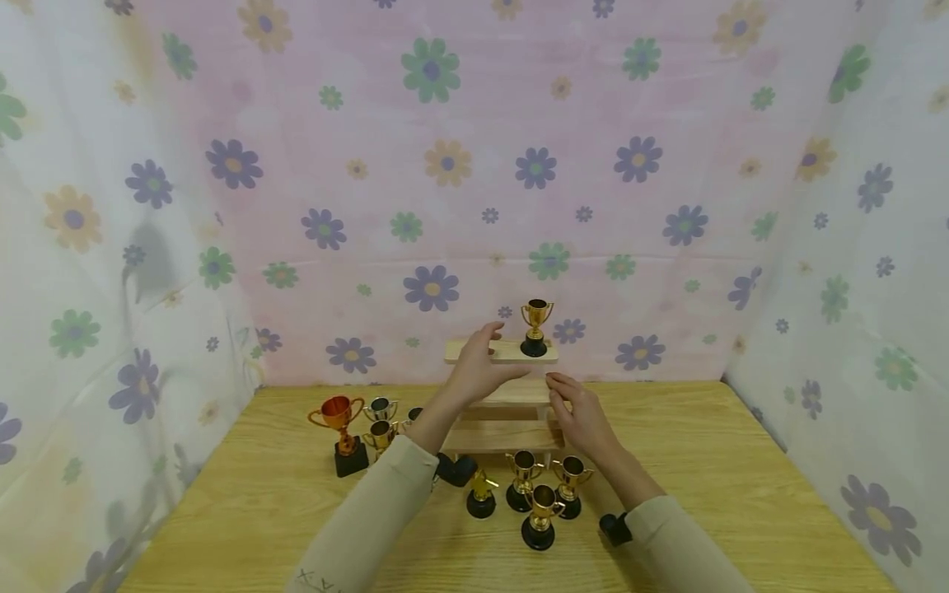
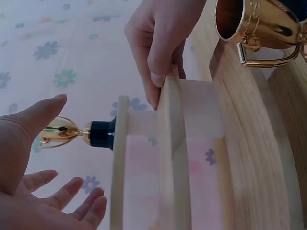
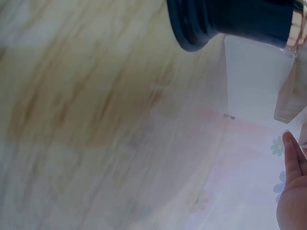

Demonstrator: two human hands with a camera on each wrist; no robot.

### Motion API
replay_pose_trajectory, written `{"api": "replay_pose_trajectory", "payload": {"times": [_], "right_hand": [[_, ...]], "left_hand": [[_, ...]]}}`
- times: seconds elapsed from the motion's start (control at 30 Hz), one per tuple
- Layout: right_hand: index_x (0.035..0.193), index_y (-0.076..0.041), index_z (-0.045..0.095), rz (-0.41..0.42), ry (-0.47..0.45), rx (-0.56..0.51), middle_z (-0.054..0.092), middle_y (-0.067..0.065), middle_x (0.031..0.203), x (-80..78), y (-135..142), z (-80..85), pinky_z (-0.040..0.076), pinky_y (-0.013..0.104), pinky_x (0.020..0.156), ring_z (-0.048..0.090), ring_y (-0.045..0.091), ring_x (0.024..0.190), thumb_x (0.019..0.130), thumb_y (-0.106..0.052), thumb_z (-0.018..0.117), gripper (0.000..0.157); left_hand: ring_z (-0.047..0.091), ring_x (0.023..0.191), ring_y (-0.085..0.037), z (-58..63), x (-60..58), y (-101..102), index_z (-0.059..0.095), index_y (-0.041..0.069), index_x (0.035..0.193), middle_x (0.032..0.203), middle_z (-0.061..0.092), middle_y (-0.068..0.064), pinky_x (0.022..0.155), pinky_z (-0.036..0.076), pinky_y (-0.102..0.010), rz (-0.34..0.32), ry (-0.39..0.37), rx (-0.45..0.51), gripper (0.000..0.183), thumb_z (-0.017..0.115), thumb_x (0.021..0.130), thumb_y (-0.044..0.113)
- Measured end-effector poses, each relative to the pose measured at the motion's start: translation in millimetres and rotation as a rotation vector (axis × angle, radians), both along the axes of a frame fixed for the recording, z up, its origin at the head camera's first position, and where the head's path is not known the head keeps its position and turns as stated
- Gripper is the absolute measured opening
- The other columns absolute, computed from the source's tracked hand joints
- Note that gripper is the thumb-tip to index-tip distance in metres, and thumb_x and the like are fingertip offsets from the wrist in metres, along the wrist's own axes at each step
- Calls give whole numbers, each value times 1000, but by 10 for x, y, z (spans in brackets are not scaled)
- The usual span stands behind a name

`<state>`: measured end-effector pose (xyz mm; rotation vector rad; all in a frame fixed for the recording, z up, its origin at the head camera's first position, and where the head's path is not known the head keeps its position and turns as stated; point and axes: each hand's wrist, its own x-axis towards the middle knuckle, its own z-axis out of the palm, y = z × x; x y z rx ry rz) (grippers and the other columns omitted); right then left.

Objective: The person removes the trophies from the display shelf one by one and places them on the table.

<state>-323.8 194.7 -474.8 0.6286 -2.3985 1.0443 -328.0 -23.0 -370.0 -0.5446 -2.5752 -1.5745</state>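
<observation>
A three-tier wooden shelf stand (image 1: 511, 432) is at the back of the table. On the right part of its top board (image 1: 482, 352) stands a small gold trophy cup (image 1: 535, 317) with a black base. My left hand (image 1: 478, 375) is just left of that cup, at the top board's front, its thumb and fingers spread and nothing in them. My right hand (image 1: 584, 416) is at the right end of the middle board (image 2: 173, 143), pinching its edge between thumb and fingers. In the right wrist view, only part of the right hand (image 3: 293, 191) shows, below a dark trophy base (image 3: 230, 19).
Several gold trophies, among them a gold cup (image 1: 542, 504) and a figure trophy (image 1: 481, 486), stand before the shelf between my forearms. To the left are a larger orange-red cup (image 1: 337, 416) and a silver cup (image 1: 381, 408), plus others partly behind my left sleeve. Flowered cloth (image 1: 489, 181) surrounds the table.
</observation>
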Motion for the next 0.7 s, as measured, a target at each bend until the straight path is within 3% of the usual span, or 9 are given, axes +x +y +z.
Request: {"api": "replay_pose_trajectory", "payload": {"times": [0.13,0.3,0.47,0.7], "right_hand": [[135,10,61,5,-6,0,56,25,143,-4,3,-5,48,56,102,56,43,130,106,-9,53,35],[136,9,60,-2,-23,4,56,24,144,-1,0,-23,50,56,100,57,42,128,107,-10,52,36],[137,9,59,-7,-27,7,55,25,145,-1,-5,-28,50,56,100,57,42,129,108,-11,51,37],[136,10,60,-8,-19,2,56,26,144,-7,3,-8,49,57,100,58,43,128,107,-10,51,36]], "left_hand": [[48,134,-46,-46,-135,83,32,9,160,153,43,-21,103,47,-57,0,15,2,91,84,87,27],[47,136,-42,-103,-277,171,32,9,160,154,43,-20,104,47,-56,-3,-30,3,88,81,90,29],[49,136,-38,-104,-373,242,35,10,159,152,46,-17,104,47,-54,13,-62,-5,84,79,92,32],[56,129,-34,-111,-458,329,49,10,151,146,55,-13,100,51,-50,27,-38,-17,67,77,94,31]]}}
